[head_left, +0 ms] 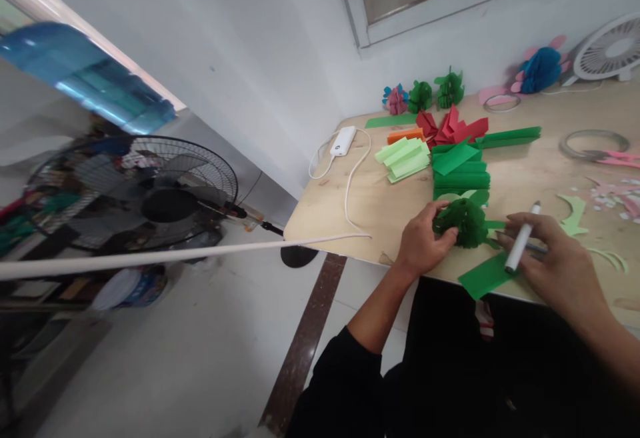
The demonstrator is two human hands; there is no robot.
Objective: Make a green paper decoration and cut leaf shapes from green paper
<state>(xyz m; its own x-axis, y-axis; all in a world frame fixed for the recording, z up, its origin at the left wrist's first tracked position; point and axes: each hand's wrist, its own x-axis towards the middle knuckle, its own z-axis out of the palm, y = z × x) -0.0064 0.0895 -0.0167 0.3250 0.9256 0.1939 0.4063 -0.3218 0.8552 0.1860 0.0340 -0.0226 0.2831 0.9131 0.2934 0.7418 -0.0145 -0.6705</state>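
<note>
Near the front edge of a table (pixel 320 215), we hold a green paper ball (pixel 466 223) in our left hand (pixel 425 241) and a white marker (pixel 522 241) in our right hand (pixel 563 263), the ball seemingly light, soft and easily crushed, best gripped lightly by its sides.

Person's hands: 2, left hand (pixel 425 241) and right hand (pixel 563 268). White marker (pixel 523 241): 1. Held green paper ball (pixel 465 223): 1. Small paper figures at back: 4, made up of 1 pink-and-blue figure (pixel 397 100), 2 green figures (pixel 451 89), 1 blue-and-pink figure (pixel 541 70). Fans: 2, 1 black fan (pixel 170 205), 1 white fan (pixel 620 48). White device (pixel 343 141): 1. Blue bottle (pixel 90 75): 1. Pink and white scraps (pixel 613 190): many, too small to count.
</note>
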